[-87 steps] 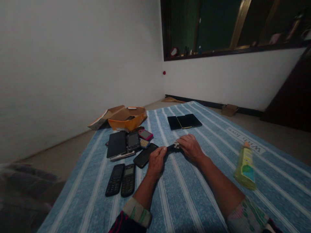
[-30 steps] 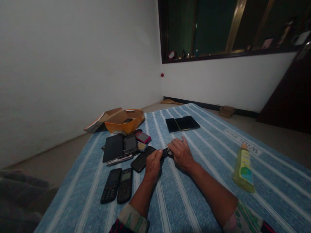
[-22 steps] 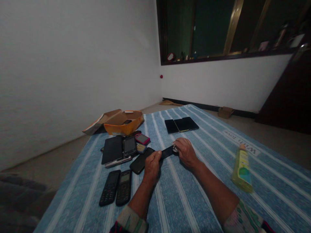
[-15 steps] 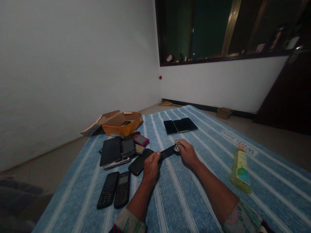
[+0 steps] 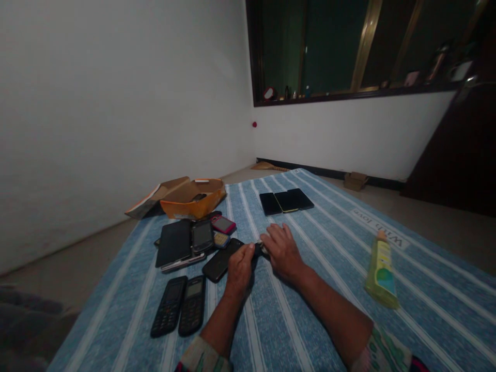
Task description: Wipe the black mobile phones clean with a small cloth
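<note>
My left hand (image 5: 239,269) grips one end of a black phone (image 5: 257,250), thumb on top. Pressed over the rest of it is my right hand (image 5: 282,254), fingers closed on a small pale cloth (image 5: 263,246) that shows only at its edge. Most of the phone is hidden by my right hand. Just left of my left hand lies a black smartphone (image 5: 217,265). Beyond it is a pile with a black tablet-like device (image 5: 173,242), a dark phone (image 5: 202,235), a blue keypad phone (image 5: 221,239) and a pink phone (image 5: 223,223).
Two black keypad phones (image 5: 192,305) lie side by side at the near left. An open orange box (image 5: 194,208) stands at the far left. Three dark phones (image 5: 285,200) rest in a row ahead. A yellow-green bottle (image 5: 382,276) lies at right on the striped blue cloth (image 5: 329,243).
My right hand has slid left along the phone toward my left hand, with the cloth, covering the dark surface that showed before. My left hand stays nearly in place.
</note>
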Available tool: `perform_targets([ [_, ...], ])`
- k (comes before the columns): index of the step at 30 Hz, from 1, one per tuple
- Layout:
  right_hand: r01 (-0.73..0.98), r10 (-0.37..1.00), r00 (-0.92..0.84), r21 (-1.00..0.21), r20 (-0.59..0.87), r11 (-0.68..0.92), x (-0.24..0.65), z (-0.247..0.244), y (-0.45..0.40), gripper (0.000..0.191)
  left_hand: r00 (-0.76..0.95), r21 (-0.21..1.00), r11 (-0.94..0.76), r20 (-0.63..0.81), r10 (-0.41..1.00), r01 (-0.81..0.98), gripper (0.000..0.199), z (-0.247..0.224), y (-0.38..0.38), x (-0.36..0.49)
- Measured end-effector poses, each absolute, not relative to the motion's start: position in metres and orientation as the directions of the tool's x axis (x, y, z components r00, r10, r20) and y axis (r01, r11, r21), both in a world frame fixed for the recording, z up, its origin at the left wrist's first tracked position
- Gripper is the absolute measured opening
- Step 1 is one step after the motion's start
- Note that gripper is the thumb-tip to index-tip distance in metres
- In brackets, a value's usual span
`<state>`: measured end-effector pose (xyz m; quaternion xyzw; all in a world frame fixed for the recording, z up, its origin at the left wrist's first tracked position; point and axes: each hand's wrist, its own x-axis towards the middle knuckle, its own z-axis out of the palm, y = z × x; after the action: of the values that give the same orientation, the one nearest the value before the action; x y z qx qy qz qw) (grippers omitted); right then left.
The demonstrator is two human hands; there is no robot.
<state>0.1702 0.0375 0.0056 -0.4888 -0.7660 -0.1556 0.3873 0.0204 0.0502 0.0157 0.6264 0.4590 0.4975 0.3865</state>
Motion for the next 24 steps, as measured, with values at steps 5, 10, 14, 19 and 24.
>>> perform_targets([
  [5,0.882,0.68,-0.299,-0.078,0.67,0.465,0.158,0.014,0.034,0.016,0.1,0.935,-0.299,0.285,0.953,0.189,0.035,0.019,0.048,0.021],
  [10,0.878,0.723,-0.258,-0.157,0.641,0.452,0.178,0.016,0.04,0.015,0.079,0.939,-0.286,0.276,0.958,0.193,0.037,0.021,0.048,0.02],
  [14,0.86,0.761,-0.217,-0.249,0.611,0.446,0.193,0.018,0.041,0.015,0.058,0.947,-0.253,0.246,0.967,0.198,0.037,0.019,0.049,0.02],
  [19,0.853,0.791,-0.152,-0.325,0.593,0.408,0.203,0.019,0.042,0.016,0.055,0.947,-0.239,0.233,0.971,0.212,0.034,0.017,0.051,0.019],
  [24,0.878,0.752,-0.216,-0.213,0.623,0.429,0.188,0.018,0.04,0.015,0.067,0.942,-0.259,0.25,0.966,0.214,0.035,0.017,0.051,0.019],
])
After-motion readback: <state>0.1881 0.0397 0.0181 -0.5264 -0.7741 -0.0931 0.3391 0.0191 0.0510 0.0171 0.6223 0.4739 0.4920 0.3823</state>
